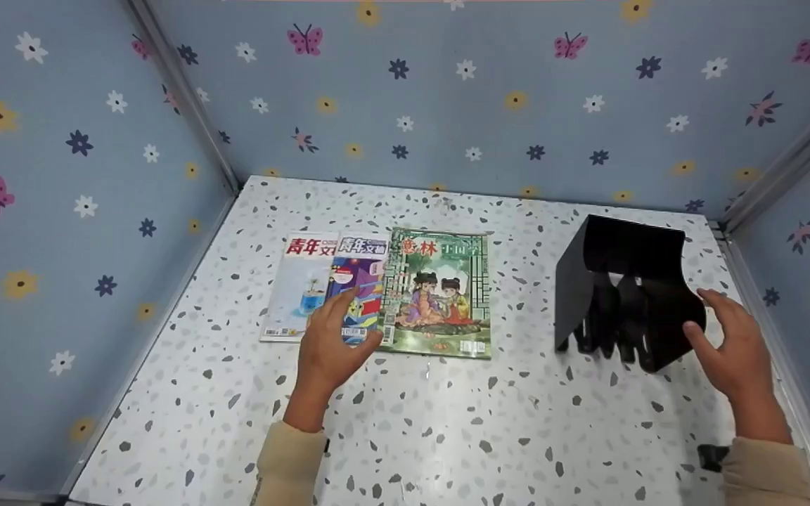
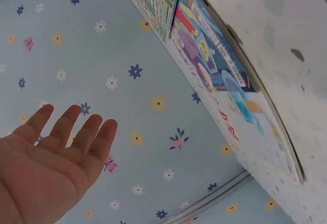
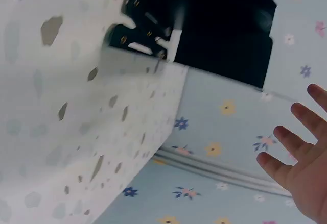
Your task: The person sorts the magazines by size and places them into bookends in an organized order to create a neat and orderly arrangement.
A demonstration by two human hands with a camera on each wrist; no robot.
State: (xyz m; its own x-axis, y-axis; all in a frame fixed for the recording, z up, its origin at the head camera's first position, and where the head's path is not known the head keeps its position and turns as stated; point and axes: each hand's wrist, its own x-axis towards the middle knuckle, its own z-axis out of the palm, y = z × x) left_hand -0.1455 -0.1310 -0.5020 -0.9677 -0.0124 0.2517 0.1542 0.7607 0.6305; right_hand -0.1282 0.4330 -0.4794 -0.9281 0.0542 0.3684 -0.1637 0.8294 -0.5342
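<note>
Three magazines lie overlapped on the table: a green one [image 1: 440, 302] with two cartoon figures, a purple one [image 1: 377, 270] beside it, and a pale one [image 1: 292, 281] at the left. My left hand [image 1: 328, 351], thumb apart from straight fingers, hovers over the lower parts of the purple and pale covers and holds nothing. At the right stands a black book rack [image 1: 570, 288] with curved-edged side panels and dark hinged feet. My right hand [image 1: 739, 351] is beside its right panel, fingers spread; the right wrist view shows a gap between fingers and rack.
The white speckled table [image 1: 447, 436] meets a blue patterned wall [image 1: 475, 105] at the back, with more panels left and right. Metal framing [image 1: 187, 98] runs up the corners. The right sleeve [image 1: 763, 471] is close to the table's right edge.
</note>
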